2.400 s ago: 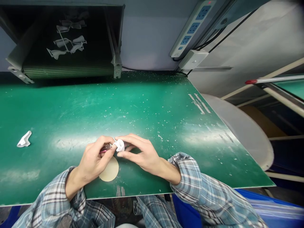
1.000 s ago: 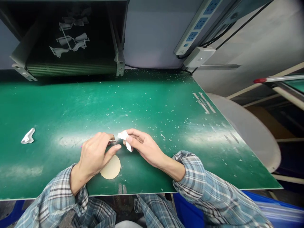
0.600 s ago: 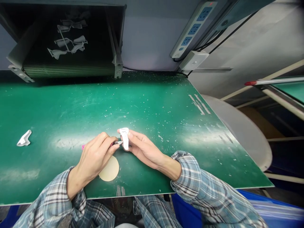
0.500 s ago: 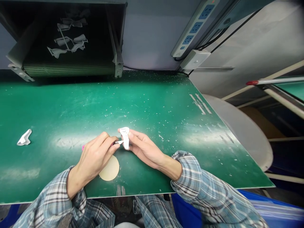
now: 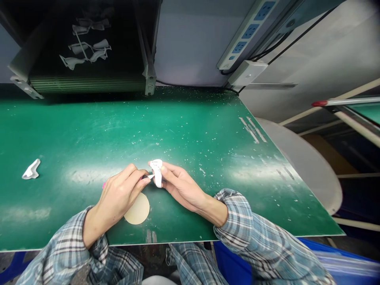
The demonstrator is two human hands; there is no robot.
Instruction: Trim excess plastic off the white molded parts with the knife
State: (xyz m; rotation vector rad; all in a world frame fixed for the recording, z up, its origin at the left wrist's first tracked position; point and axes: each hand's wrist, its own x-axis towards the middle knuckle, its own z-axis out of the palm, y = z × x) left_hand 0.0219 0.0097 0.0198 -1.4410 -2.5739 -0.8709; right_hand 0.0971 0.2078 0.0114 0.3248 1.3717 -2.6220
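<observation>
My left hand (image 5: 121, 190) is closed round a small knife (image 5: 151, 176). Its pale pointed blade sticks out past my fingertips, and a pink end shows behind the hand; the rest is hidden by my fingers. The blade tip meets the left edge of a white plastic part (image 5: 157, 170), curved and wider at its top. My right hand (image 5: 181, 186) pinches this part between thumb and fingers, just above the table. Below my left hand, a round cream disc (image 5: 137, 209) lies flat on the green table (image 5: 190, 134).
Another white plastic part (image 5: 31, 169) lies at the table's left. Behind, a conveyor belt (image 5: 86, 84) carries several white parts joined on sprues (image 5: 84, 51). A power strip (image 5: 245, 37) runs along the back wall. White specks dot the tabletop; a round grey surface (image 5: 308, 162) stands beyond its right edge.
The knife tip has shifted slightly up along the white part's edge, and the part has turned a little in my right hand. The whole view has shifted slightly.
</observation>
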